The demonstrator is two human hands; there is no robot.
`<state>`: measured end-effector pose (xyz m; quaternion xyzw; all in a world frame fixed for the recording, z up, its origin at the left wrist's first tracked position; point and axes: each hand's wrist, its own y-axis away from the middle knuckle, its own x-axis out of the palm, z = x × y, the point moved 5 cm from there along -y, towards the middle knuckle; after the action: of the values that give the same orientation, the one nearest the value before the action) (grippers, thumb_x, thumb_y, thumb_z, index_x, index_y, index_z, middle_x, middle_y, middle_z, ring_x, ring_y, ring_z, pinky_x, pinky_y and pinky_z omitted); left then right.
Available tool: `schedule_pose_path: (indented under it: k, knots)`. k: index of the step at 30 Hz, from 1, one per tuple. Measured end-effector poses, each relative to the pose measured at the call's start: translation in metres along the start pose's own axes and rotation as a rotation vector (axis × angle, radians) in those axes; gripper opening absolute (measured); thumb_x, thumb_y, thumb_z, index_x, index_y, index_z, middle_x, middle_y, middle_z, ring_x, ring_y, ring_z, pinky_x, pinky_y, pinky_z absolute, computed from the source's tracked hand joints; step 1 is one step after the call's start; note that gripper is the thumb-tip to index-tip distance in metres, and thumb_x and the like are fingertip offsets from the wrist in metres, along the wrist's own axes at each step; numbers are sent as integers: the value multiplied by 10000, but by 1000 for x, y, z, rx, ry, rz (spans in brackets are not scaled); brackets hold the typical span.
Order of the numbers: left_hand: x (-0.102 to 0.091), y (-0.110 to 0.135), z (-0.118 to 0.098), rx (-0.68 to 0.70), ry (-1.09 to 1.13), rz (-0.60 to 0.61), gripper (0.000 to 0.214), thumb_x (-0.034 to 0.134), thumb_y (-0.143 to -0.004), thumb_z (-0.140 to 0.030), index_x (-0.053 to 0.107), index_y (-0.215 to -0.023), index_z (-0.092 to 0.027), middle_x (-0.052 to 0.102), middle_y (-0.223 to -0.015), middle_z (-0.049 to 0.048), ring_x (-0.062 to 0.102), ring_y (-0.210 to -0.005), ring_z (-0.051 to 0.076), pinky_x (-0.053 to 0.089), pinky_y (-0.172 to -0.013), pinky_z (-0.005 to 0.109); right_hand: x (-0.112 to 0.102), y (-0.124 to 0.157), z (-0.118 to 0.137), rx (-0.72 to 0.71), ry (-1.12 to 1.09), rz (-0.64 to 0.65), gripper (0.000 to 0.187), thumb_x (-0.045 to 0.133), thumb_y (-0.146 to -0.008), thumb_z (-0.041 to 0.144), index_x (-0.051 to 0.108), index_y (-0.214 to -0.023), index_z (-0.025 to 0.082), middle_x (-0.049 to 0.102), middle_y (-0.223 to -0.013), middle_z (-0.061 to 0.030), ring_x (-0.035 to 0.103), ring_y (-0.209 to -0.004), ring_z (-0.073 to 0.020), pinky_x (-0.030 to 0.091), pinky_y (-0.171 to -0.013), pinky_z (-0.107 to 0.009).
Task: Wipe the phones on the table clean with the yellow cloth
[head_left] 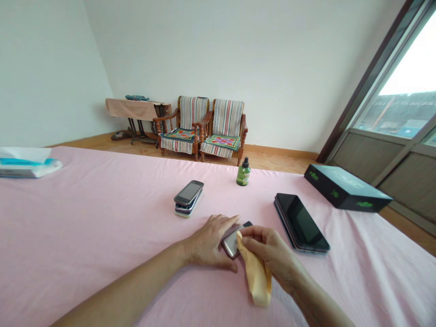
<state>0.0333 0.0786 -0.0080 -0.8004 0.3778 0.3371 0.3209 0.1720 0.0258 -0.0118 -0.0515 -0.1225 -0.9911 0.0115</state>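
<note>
A small silver mobile phone (231,244) with a dark end lies on the pink sheet. My left hand (211,238) grips it from the left, fingers along the far edge and thumb at the near side. In my right hand (269,250) a yellow cloth (256,277) is pinched between thumb and fingers. Part of the cloth touches the phone's face, and the rest hangs down toward me. My right fingers cover some of the phone's right side. Beyond my left hand sits a small stack of phones (190,193), a dark-screened one on top.
Right of my hands lies a stack of tablets (301,222). A green spray bottle (243,172) stands upright at the back, with a black box (347,186) at the far right. On the far left is a tissue pack (30,165). Two wooden chairs (221,122) stand beyond the pink-covered surface (102,218).
</note>
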Motion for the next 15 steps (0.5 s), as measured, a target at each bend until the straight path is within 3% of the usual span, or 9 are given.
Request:
schedule_pose_path:
  k: [5,11,15]
  knots:
    - [-4,-2,-4,-12,-51,0,912,809,-566,-637,482,-1293,-196,584,-1224,131,525,-1094,330,361,-982,453,-23,-11,0,-127,225,-131,259,655,-670,375,655,-822,164,656,-661,-19,582,-564,-154,402,-518,-248]
    - [-5,-1,-16,-12,-160,-37,655,777,-636,-625,579,-1069,-175,626,-1005,93,567,-915,282,431,-819,374,-53,-12,16,-403,767,-495,169,588,-759,366,575,-690,213,590,-586,-8,554,-552,-176,357,-527,-272]
    - [4,1,-28,1,-195,-53,548,743,-675,-647,604,-900,-167,639,-825,57,582,-757,242,434,-698,341,-50,-11,21,-549,864,-516,130,546,-822,295,586,-740,202,621,-709,-33,592,-648,-186,400,-607,-282]
